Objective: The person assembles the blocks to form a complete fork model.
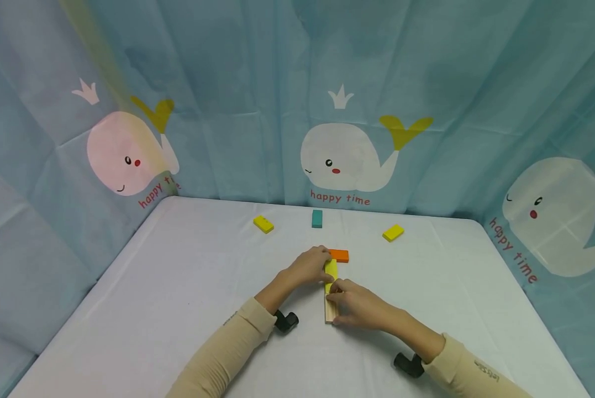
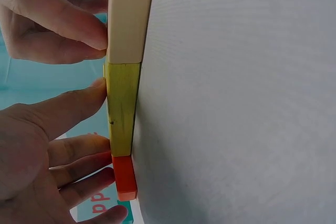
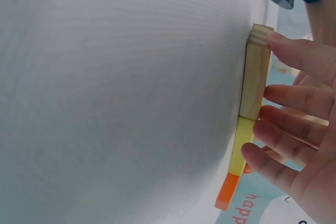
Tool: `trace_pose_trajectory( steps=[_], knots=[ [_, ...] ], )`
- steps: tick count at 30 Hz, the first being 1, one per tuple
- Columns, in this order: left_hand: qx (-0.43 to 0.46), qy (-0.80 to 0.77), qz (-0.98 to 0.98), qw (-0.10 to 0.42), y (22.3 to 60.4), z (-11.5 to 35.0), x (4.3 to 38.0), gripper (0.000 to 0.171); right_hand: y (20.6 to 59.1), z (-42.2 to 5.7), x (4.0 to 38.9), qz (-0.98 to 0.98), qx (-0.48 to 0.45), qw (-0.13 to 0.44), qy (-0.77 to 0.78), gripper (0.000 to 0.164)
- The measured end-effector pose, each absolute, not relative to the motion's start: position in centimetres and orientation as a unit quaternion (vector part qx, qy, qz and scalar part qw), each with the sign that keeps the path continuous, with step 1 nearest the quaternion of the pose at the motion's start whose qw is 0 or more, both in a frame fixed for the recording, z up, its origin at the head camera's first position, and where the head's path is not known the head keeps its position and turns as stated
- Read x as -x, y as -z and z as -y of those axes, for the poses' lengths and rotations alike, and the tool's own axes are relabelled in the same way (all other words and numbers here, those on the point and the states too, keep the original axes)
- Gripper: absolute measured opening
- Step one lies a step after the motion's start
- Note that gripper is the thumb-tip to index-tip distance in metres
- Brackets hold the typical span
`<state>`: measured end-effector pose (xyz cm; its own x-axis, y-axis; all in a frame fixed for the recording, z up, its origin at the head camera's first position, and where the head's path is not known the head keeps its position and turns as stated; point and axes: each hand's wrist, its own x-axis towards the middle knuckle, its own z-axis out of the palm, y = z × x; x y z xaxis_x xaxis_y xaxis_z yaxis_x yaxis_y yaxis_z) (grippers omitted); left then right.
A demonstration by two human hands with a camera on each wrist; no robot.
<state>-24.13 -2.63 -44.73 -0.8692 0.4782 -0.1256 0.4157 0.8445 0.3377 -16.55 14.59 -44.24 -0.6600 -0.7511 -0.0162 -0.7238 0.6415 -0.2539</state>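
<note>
Three blocks lie end to end on the white table: an orange block set crosswise at the far end, a yellow block in the middle, and a plain wooden block nearest me. My left hand holds the yellow block from the left, thumb near its joint with the wooden one, forefinger close to the orange. From the right, my right hand grips the wooden block, its thumb at the near end and its other fingers farther along. Part of the orange block is hidden behind my left fingers.
Toward the back of the table lie a yellow block on the left, a teal block in the middle and another yellow block on the right. A blue curtain with whale prints surrounds the table.
</note>
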Motion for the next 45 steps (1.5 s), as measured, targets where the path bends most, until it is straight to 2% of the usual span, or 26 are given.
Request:
trace_pose_trajectory(
  steps=[22, 30, 45],
  knots=[
    [-0.245, -0.136, -0.955, 0.098, 44.7, 2.6, 24.1, 0.050, 44.5, -14.9, 16.4, -0.905, 0.409, 0.043, 0.108, 0.048],
    [-0.239, -0.132, -0.957, 0.101, 44.6, 2.7, 23.7, 0.052, 44.4, -15.3, 16.7, -0.905, 0.391, 0.050, 0.163, 0.039],
    [-0.253, -0.135, -0.955, 0.075, 44.8, 2.5, 23.6, 0.046, 43.5, -18.1, 19.7, -0.931, 0.313, 0.013, 0.188, 0.024]
  ],
)
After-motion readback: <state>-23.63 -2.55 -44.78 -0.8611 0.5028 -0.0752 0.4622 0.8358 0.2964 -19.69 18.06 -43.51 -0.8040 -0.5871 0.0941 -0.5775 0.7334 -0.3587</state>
